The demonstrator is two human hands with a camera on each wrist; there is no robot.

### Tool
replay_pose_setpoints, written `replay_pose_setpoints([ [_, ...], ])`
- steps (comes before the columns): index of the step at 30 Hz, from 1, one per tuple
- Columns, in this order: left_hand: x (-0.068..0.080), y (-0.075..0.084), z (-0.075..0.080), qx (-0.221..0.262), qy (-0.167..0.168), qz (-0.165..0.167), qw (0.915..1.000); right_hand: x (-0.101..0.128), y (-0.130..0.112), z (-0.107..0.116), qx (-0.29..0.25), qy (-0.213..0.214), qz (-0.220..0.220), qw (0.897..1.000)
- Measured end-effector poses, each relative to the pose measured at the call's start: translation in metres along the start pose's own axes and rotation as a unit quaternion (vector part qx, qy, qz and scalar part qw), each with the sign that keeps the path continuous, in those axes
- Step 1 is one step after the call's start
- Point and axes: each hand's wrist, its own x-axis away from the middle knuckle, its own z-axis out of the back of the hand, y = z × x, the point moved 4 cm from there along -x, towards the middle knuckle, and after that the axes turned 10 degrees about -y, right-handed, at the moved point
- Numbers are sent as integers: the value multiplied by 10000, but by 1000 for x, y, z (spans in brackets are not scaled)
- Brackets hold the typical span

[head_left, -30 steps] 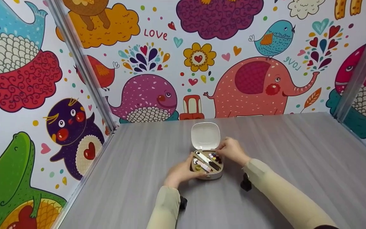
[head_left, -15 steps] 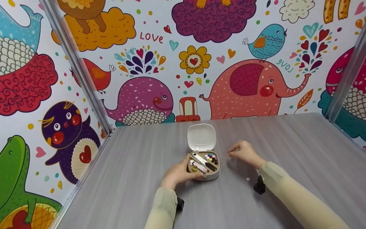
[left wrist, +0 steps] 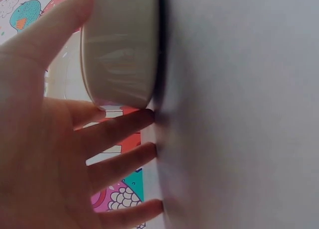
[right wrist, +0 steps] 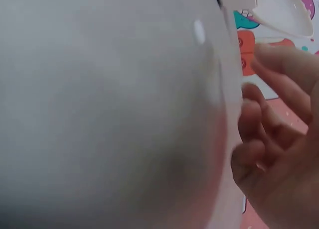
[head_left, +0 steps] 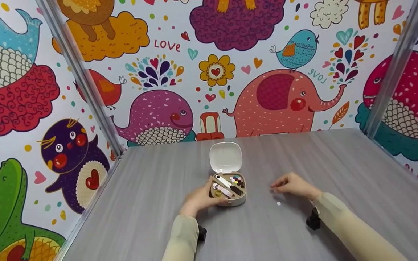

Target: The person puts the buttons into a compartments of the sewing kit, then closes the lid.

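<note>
An open sewing kit box, pale with a raised white lid, stands on the grey table. Its compartments hold a white-and-black tool, a pink-and-white item, a gold ring-like piece and several small coloured pieces. My left hand grips the box's front left corner between thumb and index finger; its other fingers spread with tips at the tabletop. To the right, my right hand hovers over the table, fingers loosely curled around nothing. A small white disc lies below its fingertips.
The grey table ends at a patterned back wall with cartoon animals. Metal posts mark the corners between the wall panels. Black wrist cameras hang from both sleeves.
My right hand has left the box's right side and moved right and slightly down, exposing the white disc. My left hand keeps its grip on the box. The head view has shifted slightly.
</note>
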Motion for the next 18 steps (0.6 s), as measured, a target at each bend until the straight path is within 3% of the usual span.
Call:
replay_pose_setpoints([
  [7,3,5,2,23,-36,132,9999,15,5,-7,-502,-634,-25,9967],
  [18,2,4,1,-18,-36,135,9999,18,4,-12,-241,-643,83,9976],
])
